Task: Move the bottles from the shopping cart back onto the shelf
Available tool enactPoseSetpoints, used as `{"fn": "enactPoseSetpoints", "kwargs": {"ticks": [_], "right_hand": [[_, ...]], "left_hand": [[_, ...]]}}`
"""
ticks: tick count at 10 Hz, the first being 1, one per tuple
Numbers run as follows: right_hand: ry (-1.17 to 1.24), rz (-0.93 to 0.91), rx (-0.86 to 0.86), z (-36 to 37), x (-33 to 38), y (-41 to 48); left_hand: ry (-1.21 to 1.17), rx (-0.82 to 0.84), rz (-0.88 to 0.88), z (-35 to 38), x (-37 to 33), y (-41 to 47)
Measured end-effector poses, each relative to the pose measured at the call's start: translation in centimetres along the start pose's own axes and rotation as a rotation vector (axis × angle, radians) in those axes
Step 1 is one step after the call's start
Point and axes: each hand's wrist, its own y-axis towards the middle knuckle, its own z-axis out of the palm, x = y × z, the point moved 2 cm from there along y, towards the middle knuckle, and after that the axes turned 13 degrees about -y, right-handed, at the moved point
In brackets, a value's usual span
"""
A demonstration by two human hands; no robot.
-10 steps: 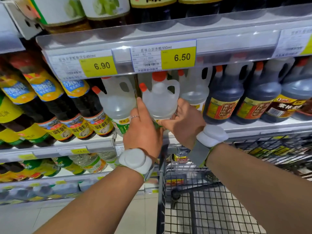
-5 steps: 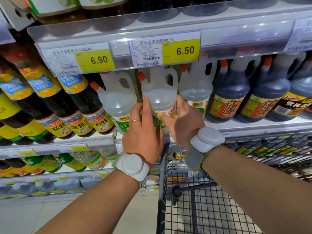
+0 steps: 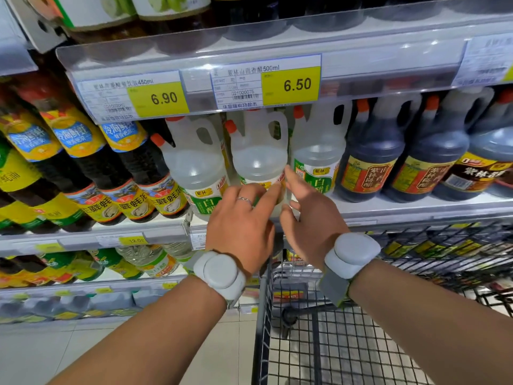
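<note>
A clear white-vinegar bottle (image 3: pixel 258 159) with an orange cap and a green label stands on the shelf (image 3: pixel 388 209), between two bottles of the same kind (image 3: pixel 194 168) (image 3: pixel 316 159). My left hand (image 3: pixel 238 226) is in front of its lower label, fingers stretched out and the tips resting on it. My right hand (image 3: pixel 311 220) is at its right side with fingers spread, the index tip touching the bottle. Neither hand wraps around it. The wire shopping cart (image 3: pixel 333 343) is below my right arm; its basket is mostly hidden.
Dark vinegar jugs (image 3: pixel 372 162) fill the shelf to the right. Tilted oyster-sauce bottles (image 3: pixel 83 176) crowd the left. A clear rail with yellow price tags (image 3: pixel 290 84) overhangs the bottle tops. More bottles sit on lower shelves (image 3: pixel 144 262). Tiled floor lies at the left (image 3: pixel 83 351).
The bottle, gripped by both hands before, has gone back into the row and stands on the shelf. Both hands have loosened and drawn slightly back, fingers now spread.
</note>
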Motion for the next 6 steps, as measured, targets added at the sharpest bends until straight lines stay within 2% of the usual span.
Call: {"fn": "enactPoseSetpoints", "kwargs": {"ticks": [3,6], "right_hand": [[0.053,0.022,0.071,0.4,0.7,0.7],[0.037,0.017,0.079,-2.0,1.2,0.0]], "left_hand": [[0.047,0.045,-0.099,-0.2,0.2,0.5],[-0.039,0.072,-0.009,-2.0,-0.4,0.7]]}}
